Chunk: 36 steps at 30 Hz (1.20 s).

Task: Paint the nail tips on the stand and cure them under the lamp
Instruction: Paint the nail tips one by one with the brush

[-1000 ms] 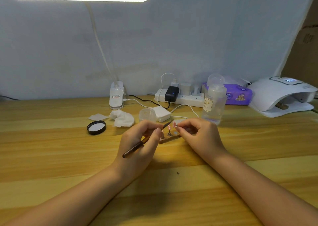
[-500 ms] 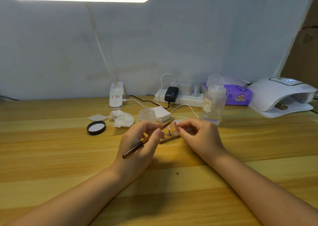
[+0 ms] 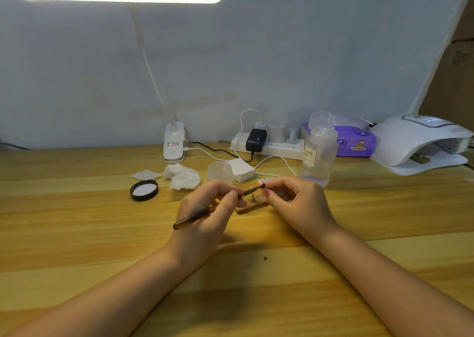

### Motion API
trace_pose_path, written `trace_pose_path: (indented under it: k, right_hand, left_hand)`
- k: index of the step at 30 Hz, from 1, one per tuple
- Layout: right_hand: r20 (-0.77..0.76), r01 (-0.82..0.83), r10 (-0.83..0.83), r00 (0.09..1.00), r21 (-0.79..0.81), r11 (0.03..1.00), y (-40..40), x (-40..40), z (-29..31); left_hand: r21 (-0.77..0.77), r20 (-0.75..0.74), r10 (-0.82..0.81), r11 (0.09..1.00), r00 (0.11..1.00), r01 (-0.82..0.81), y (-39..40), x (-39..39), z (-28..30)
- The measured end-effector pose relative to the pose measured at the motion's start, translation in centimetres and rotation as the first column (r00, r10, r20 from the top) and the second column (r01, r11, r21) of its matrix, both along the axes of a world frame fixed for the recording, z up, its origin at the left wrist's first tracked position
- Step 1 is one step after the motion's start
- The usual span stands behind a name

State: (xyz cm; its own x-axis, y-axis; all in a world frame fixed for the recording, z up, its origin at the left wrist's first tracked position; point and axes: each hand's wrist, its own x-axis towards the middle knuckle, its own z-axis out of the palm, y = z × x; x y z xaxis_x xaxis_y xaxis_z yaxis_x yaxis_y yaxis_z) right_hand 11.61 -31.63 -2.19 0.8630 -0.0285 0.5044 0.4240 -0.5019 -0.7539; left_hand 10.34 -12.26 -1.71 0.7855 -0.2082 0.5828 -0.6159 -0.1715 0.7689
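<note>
Two hands meet over the stand [image 3: 250, 206]: my left hand [image 3: 205, 212] pinches the brush [image 3: 205, 213], its bristles touching the nail tip [image 3: 261, 183] pinched in my right hand [image 3: 297, 203]. I judge a small slip could smear polish onto my fingertips [image 3: 266, 192] or drop the tip. I can't make out the tip's coverage, and the lamp [image 3: 420, 142] sits well apart.
</note>
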Motion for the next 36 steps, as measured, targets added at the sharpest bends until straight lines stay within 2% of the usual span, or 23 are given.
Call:
trace_pose_path:
  k: [9,16,21,30,36]
  right_hand:
    - [-0.030,-0.054,0.055,0.998,0.039,0.998,-0.10,-0.27,0.29]
    - [-0.034,-0.039,0.042,0.999,0.059,0.997,0.00,-0.36,0.38]
    - [-0.029,-0.044,0.047,0.998,0.084,0.995,0.00,-0.49,0.51]
    - [-0.029,-0.070,0.074,0.997,0.113,0.991,0.00,-0.34,0.40]
    - [-0.036,-0.071,0.076,0.996,0.120,0.990,-0.03,-0.23,0.26]
  left_hand:
    - [-0.038,-0.003,0.050,0.998,0.999,-0.050,-0.05,0.33,-0.33]
    - [-0.018,0.012,-0.025,1.000,1.000,0.025,-0.07,-0.08,-0.18]
    - [-0.070,0.017,-0.086,0.994,0.996,0.087,-0.13,-0.39,0.01]
    - [-0.019,0.023,0.044,0.999,0.999,-0.044,-0.10,0.22,-0.18]
    - [-0.006,0.015,0.023,1.000,1.000,-0.023,-0.14,-0.04,-0.18]
